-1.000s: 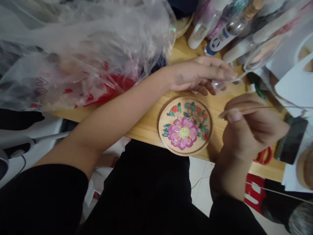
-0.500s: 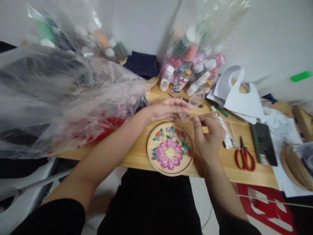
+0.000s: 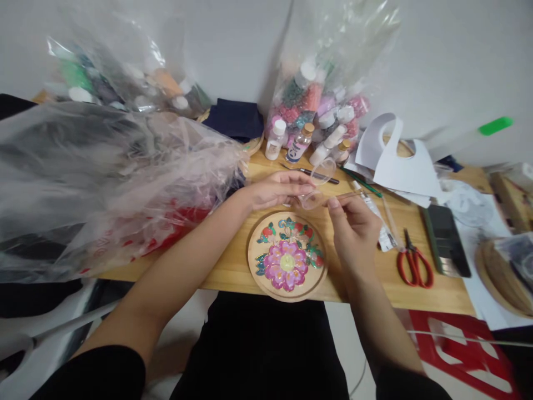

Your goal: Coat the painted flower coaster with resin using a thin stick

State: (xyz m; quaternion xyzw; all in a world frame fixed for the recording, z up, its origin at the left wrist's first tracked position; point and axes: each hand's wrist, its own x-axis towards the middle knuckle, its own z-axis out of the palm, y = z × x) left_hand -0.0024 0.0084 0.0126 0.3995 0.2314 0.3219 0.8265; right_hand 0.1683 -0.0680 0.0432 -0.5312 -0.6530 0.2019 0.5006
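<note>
My left hand [image 3: 275, 190] is closed on a small clear plastic cup [image 3: 313, 200], above the far side of a round wooden plate. A clear round lid [image 3: 323, 171] stands up beside the cup; whether they are joined I cannot tell. My right hand [image 3: 357, 230] pinches a thin brownish stick [image 3: 348, 195] whose tip points at the cup's mouth. Below both hands, the wooden plate [image 3: 256, 278] lies at the table's front edge. It carries a glossy pink flower [image 3: 286, 264] with a yellow centre, and red fruits with green leaves behind it.
Bottles [image 3: 275, 140] and a bag of coloured jars [image 3: 312, 94] stand at the back. Red-handled pliers [image 3: 415, 268], a white tube [image 3: 381, 222] and a phone [image 3: 448, 240] lie to the right. A big plastic bag [image 3: 125, 178] bulges over the left side.
The view has shifted slightly. My left hand still holds the cup, and the stick in my right hand stays close to it.
</note>
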